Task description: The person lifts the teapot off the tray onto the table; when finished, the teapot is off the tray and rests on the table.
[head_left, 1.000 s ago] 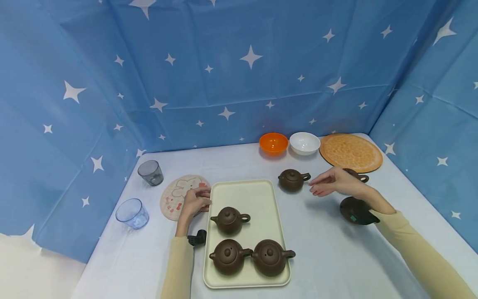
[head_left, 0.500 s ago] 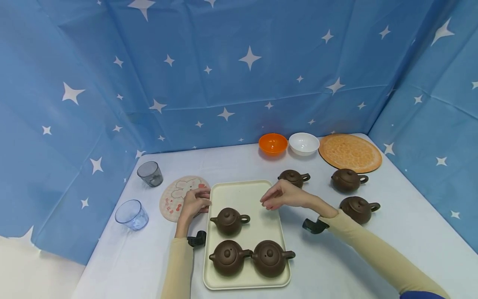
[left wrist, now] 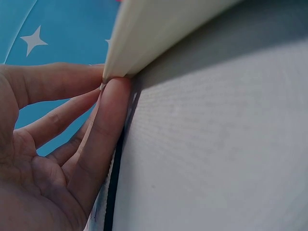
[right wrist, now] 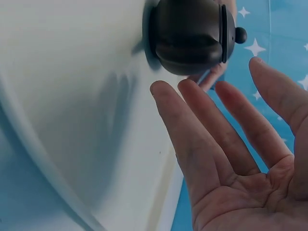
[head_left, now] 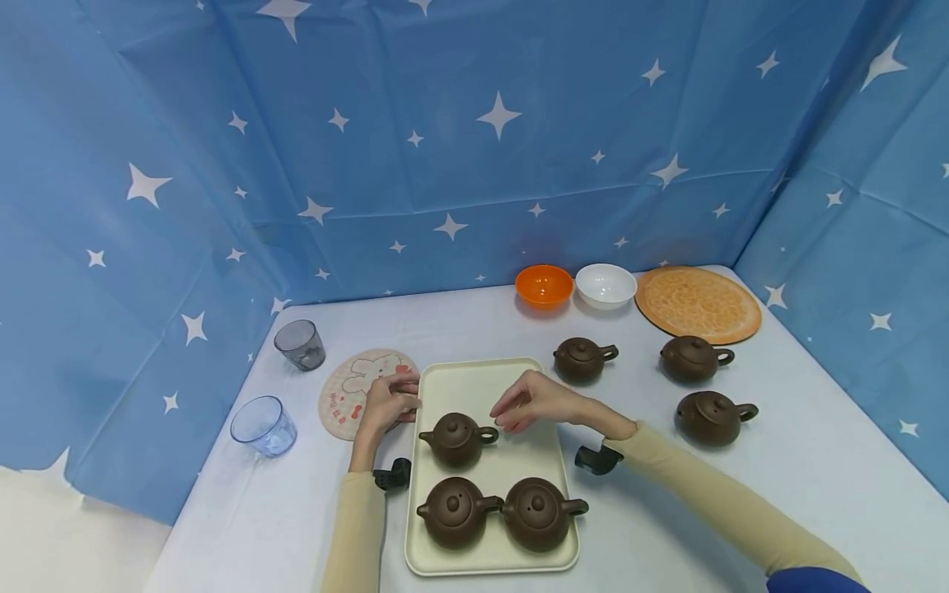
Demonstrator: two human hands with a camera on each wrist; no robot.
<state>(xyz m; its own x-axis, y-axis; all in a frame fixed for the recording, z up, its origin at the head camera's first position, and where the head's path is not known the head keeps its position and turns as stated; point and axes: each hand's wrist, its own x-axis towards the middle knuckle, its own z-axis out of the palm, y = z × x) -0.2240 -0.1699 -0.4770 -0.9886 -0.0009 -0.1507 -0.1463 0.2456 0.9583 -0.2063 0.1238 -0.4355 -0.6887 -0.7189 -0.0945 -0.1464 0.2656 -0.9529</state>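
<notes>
My left hand [head_left: 389,403] pinches the left rim of a cream tray [head_left: 474,379]; in the left wrist view the fingers and thumb [left wrist: 113,115] meet at its edge. Over the tray, my right hand [head_left: 539,401] has its fingertips right by the loop handle of a dark brown teapot [head_left: 452,441]. That hand holds nothing, its fingers [right wrist: 168,103] spread and slightly bent toward the teapot [right wrist: 190,38] in the right wrist view. Two more brown teapots, a left one [head_left: 452,512] and a right one [head_left: 537,515], stand in the tray's near part.
Right of the tray are three more teapots: a back one [head_left: 581,360], a far-right one [head_left: 689,360] and a nearer one [head_left: 710,418]. Behind them sit orange [head_left: 544,287] and white bowls [head_left: 605,287] and a round orange mat [head_left: 697,305]. Left are grey [head_left: 300,346] and blue glasses [head_left: 263,427] and a bunny mat [head_left: 344,403].
My right hand has moved left, from beside the table's teapots to over the tray at the teapot's handle. My left hand has stayed at the tray's rim.
</notes>
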